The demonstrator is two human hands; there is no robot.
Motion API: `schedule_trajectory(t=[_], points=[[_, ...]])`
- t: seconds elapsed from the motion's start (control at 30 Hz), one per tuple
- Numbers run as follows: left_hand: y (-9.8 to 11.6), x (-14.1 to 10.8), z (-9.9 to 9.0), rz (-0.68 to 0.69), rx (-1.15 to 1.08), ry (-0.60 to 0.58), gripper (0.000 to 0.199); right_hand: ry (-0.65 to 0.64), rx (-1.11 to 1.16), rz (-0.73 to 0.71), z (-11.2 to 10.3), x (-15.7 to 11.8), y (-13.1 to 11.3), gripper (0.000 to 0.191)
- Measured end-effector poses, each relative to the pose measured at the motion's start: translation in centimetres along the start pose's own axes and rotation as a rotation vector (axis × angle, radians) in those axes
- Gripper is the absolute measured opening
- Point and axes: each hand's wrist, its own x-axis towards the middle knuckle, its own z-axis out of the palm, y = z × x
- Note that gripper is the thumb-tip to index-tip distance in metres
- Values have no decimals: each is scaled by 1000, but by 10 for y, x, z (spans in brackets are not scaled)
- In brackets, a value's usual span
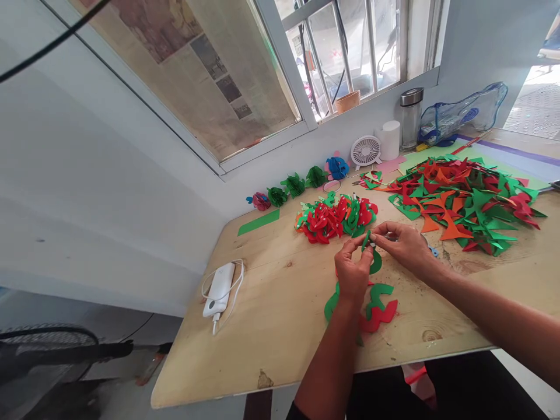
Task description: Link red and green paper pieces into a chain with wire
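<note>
My left hand (353, 265) pinches a green paper cutout (375, 262) above the front part of the table. My right hand (405, 245) meets it from the right, its fingertips closed at the cutout's upper edge beside a tiny white spot. Just below my hands lie curved cutouts, a green one (380, 294) and a red one (380, 318); my left forearm partly covers others. Behind my hands sits a pile of red and green cutouts (335, 217), some with white spots. Something with a blue loop (433, 251) is partly hidden behind my right hand.
A large heap of paper scraps (464, 198) covers the right side. A white power bank (219, 289) with its cable lies at left. Along the wall stand folded paper ornaments (294, 185), a small fan (366, 151), a white cylinder (390, 140) and a glass bottle (411, 119).
</note>
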Motion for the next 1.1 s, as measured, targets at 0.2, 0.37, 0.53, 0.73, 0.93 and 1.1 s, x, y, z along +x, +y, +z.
schedule_trajectory(t=[0.2, 0.37, 0.53, 0.73, 0.93, 1.1], points=[[4, -1, 0, -36, -46, 16, 25, -31, 66, -6, 1, 2, 6, 23], [11, -1, 2, -156, -201, 53, 25, -64, 158, 47, 1, 4, 7, 27], [12, 1, 3, -211, -292, 32, 17, -155, 330, 92, -1, 2, 1, 31], [14, 1, 3, -233, -320, 40, 16, -170, 456, 102, -2, 2, 1, 32], [13, 2, 4, -231, -272, 33, 19, -150, 438, 57, -5, 2, 0, 30], [11, 2, 4, -242, -232, 30, 23, -132, 259, 32, -7, -1, -5, 30]])
